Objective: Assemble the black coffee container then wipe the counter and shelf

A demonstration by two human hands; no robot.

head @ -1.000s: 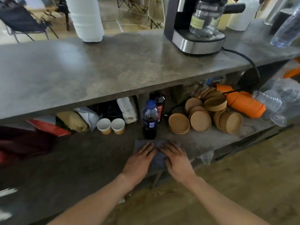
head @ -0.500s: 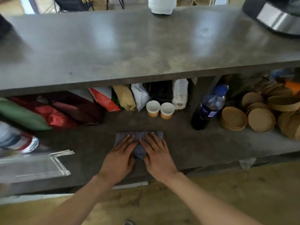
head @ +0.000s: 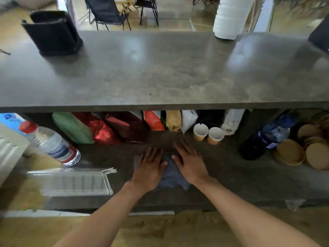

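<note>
A grey worktop [head: 160, 72] spans the view, with a lower shelf [head: 231, 175] beneath it. On the worktop's far left stands the black coffee container [head: 51, 32]; a white roll [head: 229, 16] stands at the far right. Along the back of the shelf lean coloured bags [head: 110, 129]. At the shelf's left lie a clear tray [head: 71, 180] and, tilted just behind it, a water bottle [head: 51, 143] with a red cap. Right of centre a dark bottle [head: 267, 136] with a blue label leans beside stacked brown paper bowls [head: 302, 152]. Two small paper cups [head: 208, 133] stand side by side, touching, in front of the bags. At the shelf's centre lies a grey cloth [head: 171, 173]. The left hand [head: 149, 168] and right hand [head: 190, 163] press flat on the cloth, fingers straight and spread, palms down, thumbs nearly meeting.
</note>
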